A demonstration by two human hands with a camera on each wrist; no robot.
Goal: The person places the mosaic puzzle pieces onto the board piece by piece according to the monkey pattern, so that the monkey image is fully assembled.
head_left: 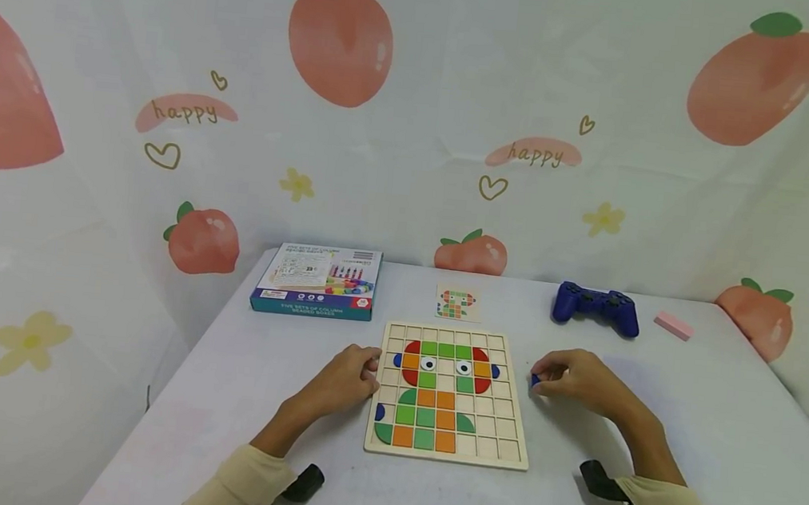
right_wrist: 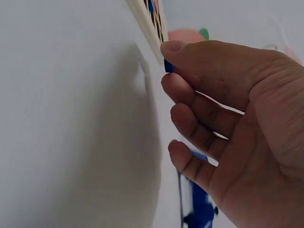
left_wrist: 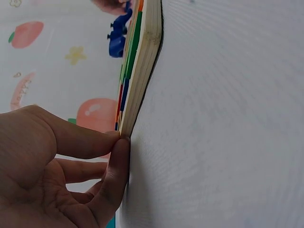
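Note:
A wooden grid puzzle board (head_left: pixel 488 407) lies on the white table, with red, green, orange and blue tiles and two eye tiles forming a figure. At the board's left edge, my left hand (head_left: pixel 344 377) pinches the rim between thumb and index finger, seen close up in the left wrist view (left_wrist: pixel 61 166). To the right of the board my right hand (head_left: pixel 581 378) holds a small blue tile (head_left: pixel 534 380) between thumb and fingertip. Most of that tile (right_wrist: pixel 168 65) is hidden by the thumb in the right wrist view; the other fingers are loosely bent.
Behind the board lies a small pattern card (head_left: pixel 458 304) with a similar figure. A flat beaded-toy box (head_left: pixel 317 281) is at back left. A blue game controller (head_left: pixel 596 308) and a pink block (head_left: pixel 674 325) lie at back right, before a fruit-print curtain (head_left: pixel 410 189).

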